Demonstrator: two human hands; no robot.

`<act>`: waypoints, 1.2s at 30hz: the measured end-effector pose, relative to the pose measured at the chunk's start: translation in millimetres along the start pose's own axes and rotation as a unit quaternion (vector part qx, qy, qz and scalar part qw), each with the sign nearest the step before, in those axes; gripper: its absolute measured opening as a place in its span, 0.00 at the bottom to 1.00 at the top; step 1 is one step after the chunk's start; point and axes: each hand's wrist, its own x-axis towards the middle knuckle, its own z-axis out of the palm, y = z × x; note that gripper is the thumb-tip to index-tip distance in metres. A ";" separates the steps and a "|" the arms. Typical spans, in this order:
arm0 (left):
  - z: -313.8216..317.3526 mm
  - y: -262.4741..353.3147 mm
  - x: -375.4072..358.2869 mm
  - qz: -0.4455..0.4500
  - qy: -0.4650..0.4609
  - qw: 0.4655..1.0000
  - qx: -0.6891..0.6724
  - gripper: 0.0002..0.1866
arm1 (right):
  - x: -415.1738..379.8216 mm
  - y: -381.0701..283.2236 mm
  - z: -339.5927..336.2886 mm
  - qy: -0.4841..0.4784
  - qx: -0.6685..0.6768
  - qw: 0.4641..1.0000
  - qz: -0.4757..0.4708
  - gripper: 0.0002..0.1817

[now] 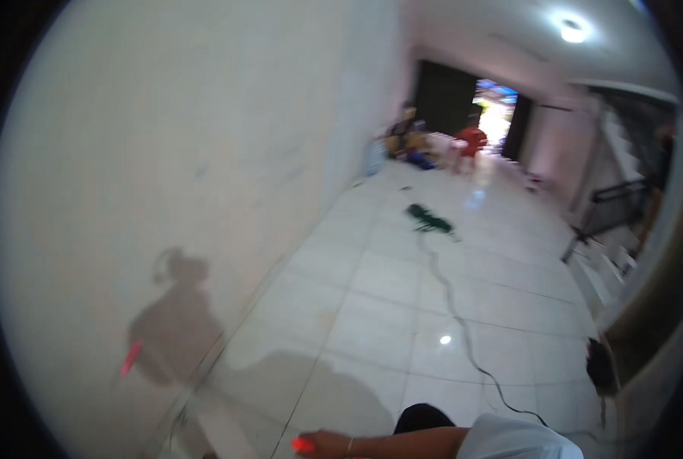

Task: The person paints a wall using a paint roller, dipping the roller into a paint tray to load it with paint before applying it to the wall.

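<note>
My right hand (324,444) is at the bottom edge, low over the tiled floor and close to the wall. Its fingers are closed around a small bright orange-red object (303,445), too blurred to name. A thin band (350,447) circles the wrist, and the forearm runs back to a white sleeve (510,440). Left of the hand, a pale strip (223,428) lies near the foot of the wall. A short pink-red stick-like piece (131,358) shows against the wall, inside a shadow. My left hand is out of view.
A plain pale wall (203,153) fills the left side. A dark cable (464,336) snakes across the white floor to a green tangled bundle (431,219). A black object (600,367) lies at right, below stairs (598,279). Far back are a red chair (471,141) and a bright doorway.
</note>
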 end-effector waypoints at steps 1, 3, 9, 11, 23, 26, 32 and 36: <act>-10.0 -0.9 5.1 0.010 0.004 1.000 -0.023 0.19 | 10.7 34.4 14.8 -0.047 0.000 0.997 0.057 0.25; -22.2 -20.6 2.3 -0.084 0.055 0.985 0.139 0.17 | 11.1 14.7 -13.8 -0.080 -0.055 0.995 0.030 0.24; -47.0 -8.5 -66.8 -0.220 -0.011 0.974 0.049 0.14 | 8.4 -6.6 -68.8 -0.134 -0.162 0.969 0.131 0.21; -55.0 15.4 -97.1 -0.254 -0.044 0.965 0.059 0.15 | 14.2 -5.1 -92.4 -0.161 -0.236 0.954 0.093 0.21; -0.2 5.3 -98.6 -0.268 0.010 0.958 -0.098 0.33 | 97.5 -70.9 -128.9 -0.307 -0.460 0.830 0.070 0.20; 9.2 3.6 -92.9 -0.257 0.017 0.950 -0.178 0.31 | 127.8 -89.2 -113.9 -0.305 -0.488 0.817 0.038 0.19; 8.6 22.5 -98.8 -0.277 -0.002 0.945 -0.171 0.26 | 171.6 -121.4 -74.4 -0.345 -0.534 0.771 0.049 0.13; 6.1 21.4 -99.2 -0.279 0.026 0.940 -0.194 0.23 | 187.0 -126.7 -53.7 -0.362 -0.547 0.753 0.050 0.11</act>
